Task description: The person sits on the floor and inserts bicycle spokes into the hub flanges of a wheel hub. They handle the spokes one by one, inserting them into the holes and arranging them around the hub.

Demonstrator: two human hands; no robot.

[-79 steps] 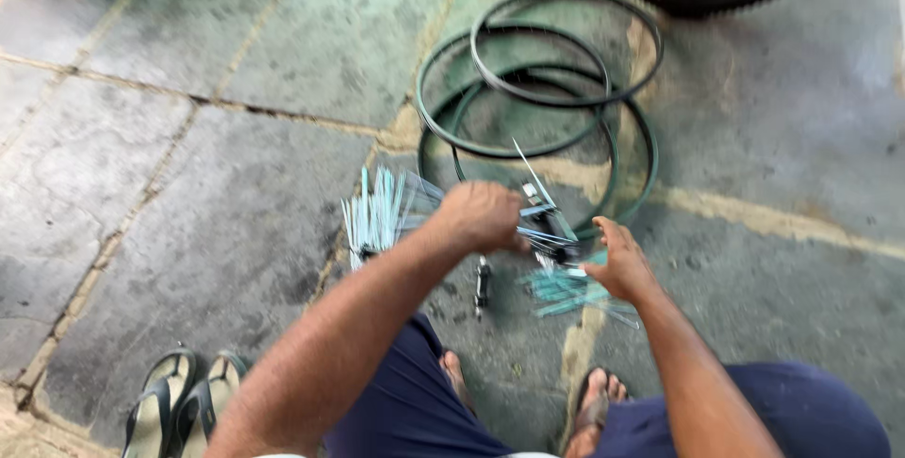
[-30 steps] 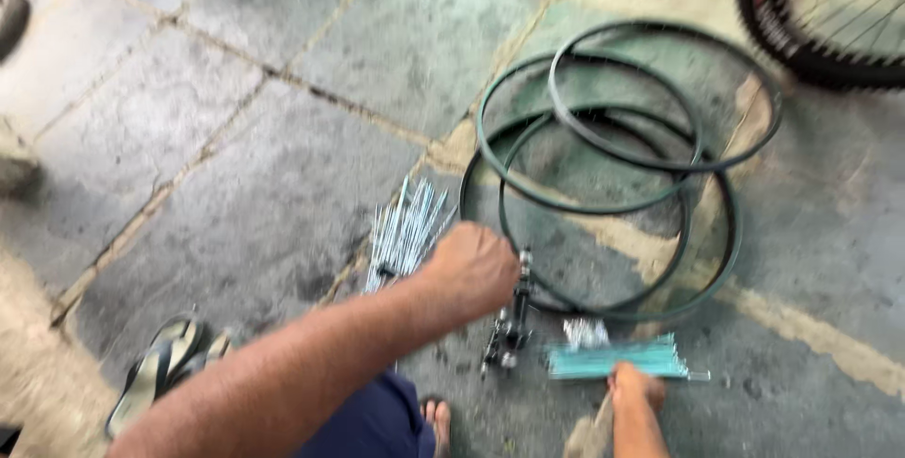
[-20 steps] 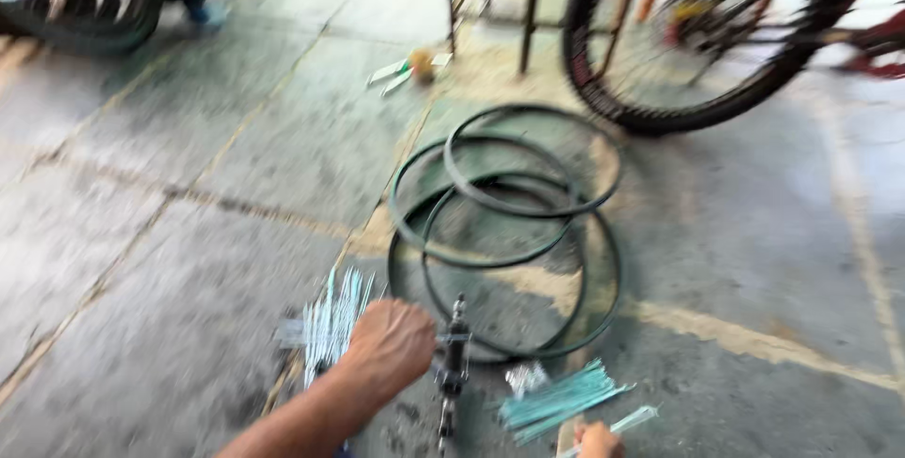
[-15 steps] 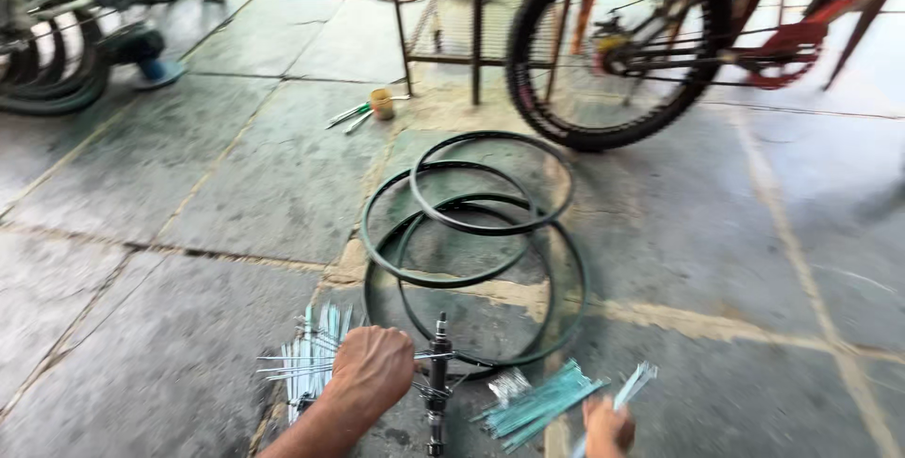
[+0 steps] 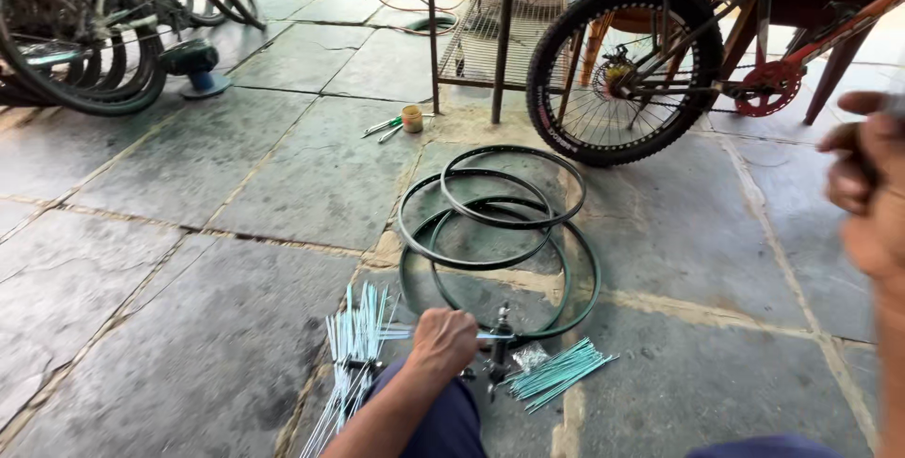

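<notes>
Your left hand [image 5: 441,340] rests low on the grey stone floor [image 5: 189,326], its fingers curled down around thin silver spokes [image 5: 363,335] lying just left of the dark metal wheel hub [image 5: 498,350]. The hub stands at the near edge of the black round bicycle rims [image 5: 500,232] stacked flat on the floor. A second fan of pale spokes [image 5: 556,375] lies just right of the hub. Your right hand [image 5: 872,185] is raised, blurred, well right of the rims, its fingers bent; whether they hold anything, you cannot tell.
</notes>
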